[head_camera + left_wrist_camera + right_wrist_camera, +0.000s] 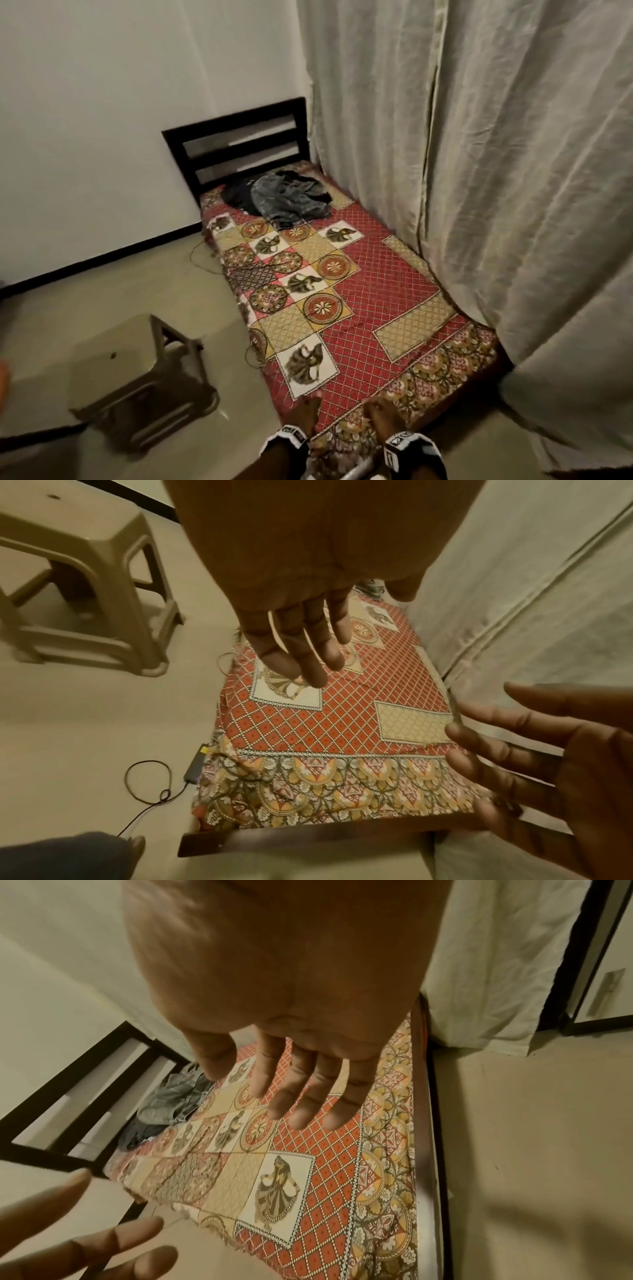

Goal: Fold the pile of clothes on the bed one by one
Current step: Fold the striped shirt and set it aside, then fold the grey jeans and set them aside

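A: What are the fingers doing?

B: The left hand (pixel 303 416) has its fingers (pixel 318 653) straight and a little spread, holding nothing. The right hand (pixel 383 416) is the same, fingers (pixel 301 1093) straight and loose, palm down, nothing in it.

A: Where are the hands?

B: Side by side over the near end of the bed (pixel 376 291), apart from each other, left one to the left. Whether the fingertips touch the sheet I cannot tell. Each wrist wears a black and white band.

A: And the clothes?

B: The pile (pixel 284 197) lies at the far end of the bed, just in front of the dark slatted headboard (pixel 236 144), well apart from both hands. It is a crumpled heap, grey denim on top with darker cloth under and behind it.

A: What covers the bed?

B: A patterned sheet (pixel 308 723), red lattice with cream and yellow squares, a flowered border at the near end.

A: Anything around it?

B: A pale curtain (pixel 496 154) hangs along the right side of the bed, touching its edge. A beige plastic stool (pixel 137 370) stands on the floor to the left. In the left wrist view, a dark cable (pixel 150 785) loops on the floor by the near left corner of the bed.
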